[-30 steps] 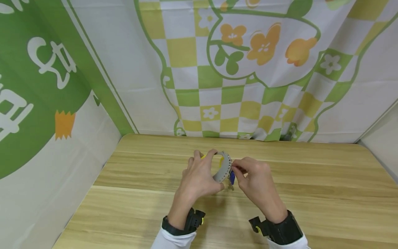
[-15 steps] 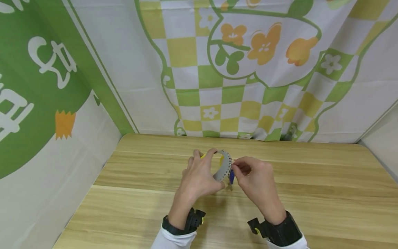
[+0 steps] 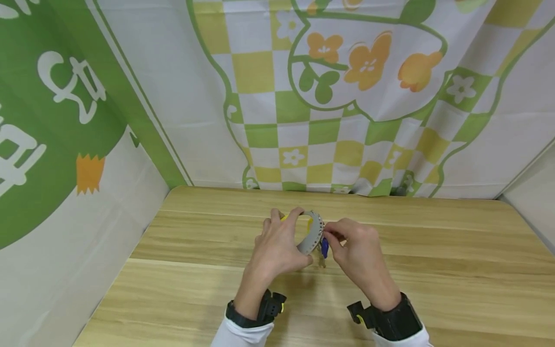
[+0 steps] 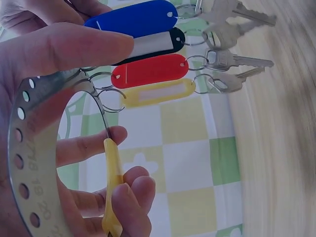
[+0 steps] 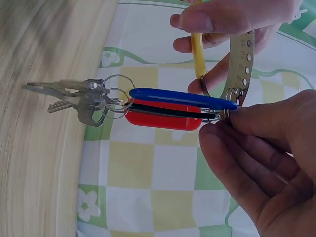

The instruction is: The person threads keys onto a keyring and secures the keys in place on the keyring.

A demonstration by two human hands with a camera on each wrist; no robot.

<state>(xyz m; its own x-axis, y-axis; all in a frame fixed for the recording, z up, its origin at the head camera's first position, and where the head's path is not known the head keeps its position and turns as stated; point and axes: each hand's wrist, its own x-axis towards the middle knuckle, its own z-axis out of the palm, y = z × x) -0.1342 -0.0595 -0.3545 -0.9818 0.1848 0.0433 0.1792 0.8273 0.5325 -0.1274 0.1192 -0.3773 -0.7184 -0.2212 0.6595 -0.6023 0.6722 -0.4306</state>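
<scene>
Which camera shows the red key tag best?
The left wrist view: the rounded red plastic key tag shows its broad face there, uncovered. The right wrist view shows it partly behind the long blue plastic tag and thin black plastic tag. In the head view I can't make it out.

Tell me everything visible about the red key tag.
The red key tag is slim with rounded ends, apparently plastic, with a hole at one end where a thin metal ring carries a silvery key. A second ring leads toward the perforated metal band. It hangs between the black tag and yellow tag. Whether the right hand touches it is unclear.
</scene>
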